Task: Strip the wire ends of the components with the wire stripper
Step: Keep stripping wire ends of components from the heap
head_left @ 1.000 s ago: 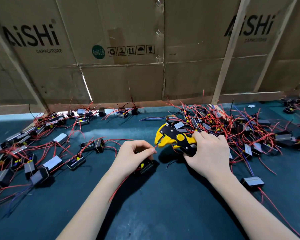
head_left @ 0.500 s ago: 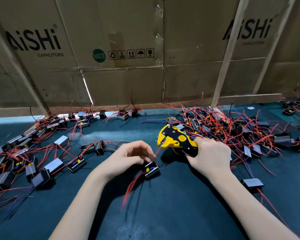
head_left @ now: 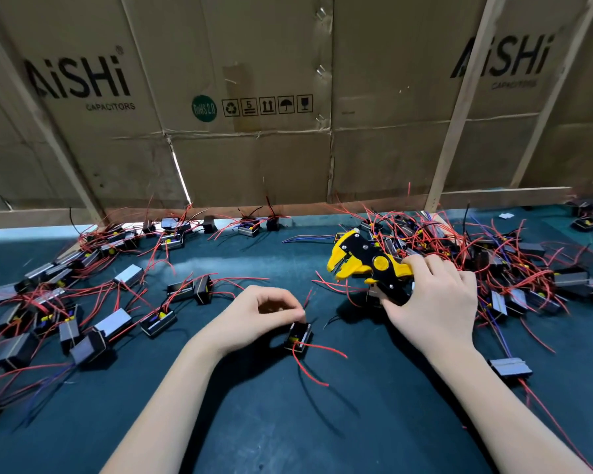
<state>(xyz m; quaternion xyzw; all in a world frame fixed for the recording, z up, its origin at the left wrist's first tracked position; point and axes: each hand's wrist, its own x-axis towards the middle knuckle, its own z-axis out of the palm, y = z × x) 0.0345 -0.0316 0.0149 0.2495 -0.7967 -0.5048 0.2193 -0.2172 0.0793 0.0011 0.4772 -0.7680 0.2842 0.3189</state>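
One wire stripper [head_left: 367, 265] is lying gripped in the right hand [head_left: 432, 302]; left hand [head_left: 254, 319] fingers [head_left: 288, 311] are pinching one component [head_left: 298, 338] mid-frame; dozens of components are crowding both upper sides.

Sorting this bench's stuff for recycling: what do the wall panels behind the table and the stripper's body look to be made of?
The wall panels look like plain brown corrugated cardboard: matte, creased, with fold seams and printed carton symbols. The wire stripper, held by the right hand, seems moulded plastic, glossy yellow and black, with small metal-looking rivets; its blades are too small to judge.

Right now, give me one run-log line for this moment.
left hand: pinches red wire of small black component | right hand: grips yellow-and-black wire stripper | wire outside stripper
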